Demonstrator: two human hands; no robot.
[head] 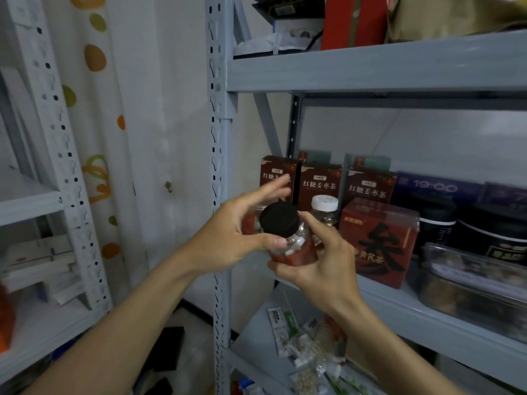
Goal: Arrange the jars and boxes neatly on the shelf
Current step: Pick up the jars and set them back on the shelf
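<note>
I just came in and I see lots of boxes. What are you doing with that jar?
A person is holding a clear jar with a black lid in both hands, in front of a grey metal shelf. The left hand grips it from the side and the right hand cups it from below. On the shelf behind stand dark red tea boxes, a white-lidded jar and a bigger red box.

Jar (324, 212) (lidded) before boxes (319, 183)

We see a white wall (159, 109) left of the grey metal rack (221, 166), a spotted curtain (97, 115) farther left, dark floor (171, 352) below.
</note>
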